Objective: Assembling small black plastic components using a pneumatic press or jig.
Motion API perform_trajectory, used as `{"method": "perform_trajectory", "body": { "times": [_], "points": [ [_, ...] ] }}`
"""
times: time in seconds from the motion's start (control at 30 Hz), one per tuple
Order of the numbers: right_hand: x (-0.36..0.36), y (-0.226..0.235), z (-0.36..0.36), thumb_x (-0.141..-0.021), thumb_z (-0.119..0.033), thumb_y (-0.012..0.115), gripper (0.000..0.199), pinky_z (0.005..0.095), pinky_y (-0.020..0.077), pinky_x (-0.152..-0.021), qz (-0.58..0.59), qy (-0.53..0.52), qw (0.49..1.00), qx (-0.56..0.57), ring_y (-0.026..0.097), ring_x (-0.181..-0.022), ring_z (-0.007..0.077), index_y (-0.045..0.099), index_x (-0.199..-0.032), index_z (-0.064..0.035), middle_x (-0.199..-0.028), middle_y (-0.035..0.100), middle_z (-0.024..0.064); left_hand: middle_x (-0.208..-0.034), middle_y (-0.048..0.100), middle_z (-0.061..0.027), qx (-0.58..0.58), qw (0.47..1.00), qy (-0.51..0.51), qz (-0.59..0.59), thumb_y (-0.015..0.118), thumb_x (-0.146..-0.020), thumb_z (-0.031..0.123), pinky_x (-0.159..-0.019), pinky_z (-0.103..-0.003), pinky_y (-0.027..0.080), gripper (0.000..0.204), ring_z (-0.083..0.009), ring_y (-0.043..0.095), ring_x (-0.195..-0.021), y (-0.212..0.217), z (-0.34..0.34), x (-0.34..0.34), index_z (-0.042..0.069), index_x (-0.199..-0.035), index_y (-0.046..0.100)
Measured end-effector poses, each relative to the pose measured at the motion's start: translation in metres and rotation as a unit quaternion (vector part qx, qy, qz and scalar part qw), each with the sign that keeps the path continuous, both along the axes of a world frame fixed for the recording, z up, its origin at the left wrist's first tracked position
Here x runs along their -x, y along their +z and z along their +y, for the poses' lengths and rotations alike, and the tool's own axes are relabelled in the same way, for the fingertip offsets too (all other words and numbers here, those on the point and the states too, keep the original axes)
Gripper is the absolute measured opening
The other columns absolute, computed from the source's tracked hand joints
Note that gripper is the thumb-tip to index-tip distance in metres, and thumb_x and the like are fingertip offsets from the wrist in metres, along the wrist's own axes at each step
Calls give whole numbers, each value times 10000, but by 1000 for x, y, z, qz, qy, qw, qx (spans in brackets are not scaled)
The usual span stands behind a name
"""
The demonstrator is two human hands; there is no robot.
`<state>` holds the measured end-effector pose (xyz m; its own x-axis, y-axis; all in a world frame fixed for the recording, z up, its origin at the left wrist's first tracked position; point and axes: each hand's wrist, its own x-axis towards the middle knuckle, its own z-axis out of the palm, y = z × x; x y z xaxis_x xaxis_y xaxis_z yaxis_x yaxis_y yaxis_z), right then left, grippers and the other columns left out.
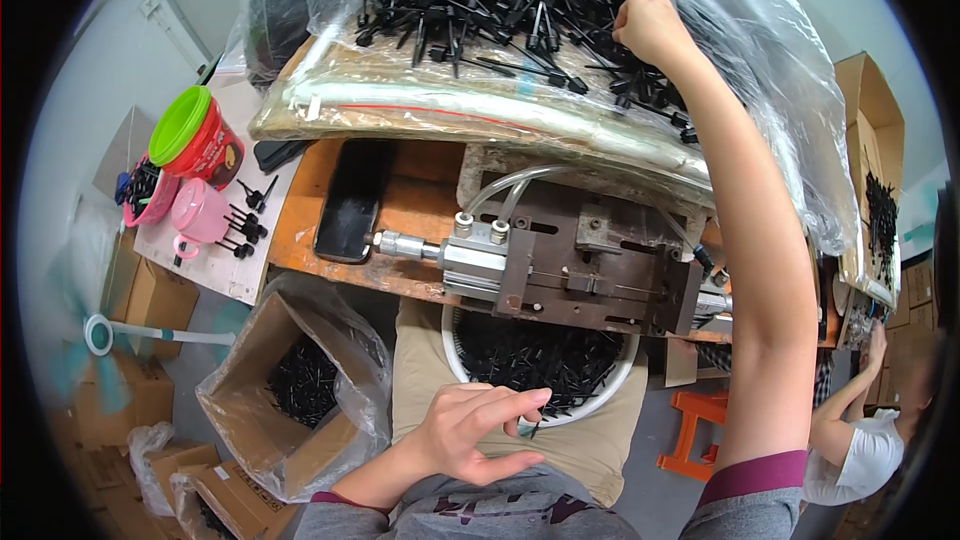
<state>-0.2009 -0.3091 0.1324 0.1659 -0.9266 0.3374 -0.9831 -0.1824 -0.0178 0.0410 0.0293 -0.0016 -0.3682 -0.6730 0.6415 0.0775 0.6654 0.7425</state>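
Note:
My right hand (652, 32) reaches to the far side, its fingers curled together at the edge of a heap of black plastic parts with thin stems (480, 0). What the fingertips hold, if anything, is hidden. The heap lies on a plastic-covered tray (400, 110). Above my lap hovers my left hand (475, 430), index finger and thumb apart, with nothing visibly held. Just beyond it a white-rimmed tub (625, 370) on my lap holds more black parts. Between tub and tray sits a metal fixture (590, 280) with air cylinders and clear hoses.
Left of the fixture lies a black phone (350, 200). A red bucket with a green rim (205, 140) and a pink cup (200, 212) stand farther left. A lined cardboard box (240, 390) is on the floor. At right are an orange stool (685, 435) and another person (860, 450).

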Motion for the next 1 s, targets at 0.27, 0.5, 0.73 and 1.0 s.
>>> {"method": "perform_trajectory", "body": {
  "times": [0.27,0.5,0.73,1.0],
  "points": [
    [-13,2,2,-774,2,646,195,454,554,-832,120,19,993,11,662,-990,392,677,-964,32,-1003,682,254,-834,700,-93,-13,999,1,-34,817,-717,144,-531,-253,503,673,-158,641,-577,-5,2,-5,-11,-1294,509],
    [20,26,12,-741,-40,694,128,420,522,-805,86,41,988,120,660,-865,373,723,-862,-14,-899,687,191,-817,708,-113,-5,999,-5,-54,807,-729,118,-544,-254,519,652,-169,665,-592,-2,1,-5,-31,-1287,505],
    [-13,10,179,-771,36,597,115,379,527,-634,28,274,916,290,611,-733,294,625,-882,32,-854,585,139,-1274,535,-220,-143,985,88,26,698,-836,44,-807,-327,592,663,-239,665,-985,15,0,-1,-76,-1402,374],
    [5,-63,307,-664,-80,659,360,264,478,-538,-29,413,900,133,561,-653,157,673,-969,110,-881,594,119,-1119,652,-172,-241,970,-34,-27,675,-851,-51,-802,-299,593,385,-209,693,-916,37,-18,13,-39,-1233,623]
  ]
}}
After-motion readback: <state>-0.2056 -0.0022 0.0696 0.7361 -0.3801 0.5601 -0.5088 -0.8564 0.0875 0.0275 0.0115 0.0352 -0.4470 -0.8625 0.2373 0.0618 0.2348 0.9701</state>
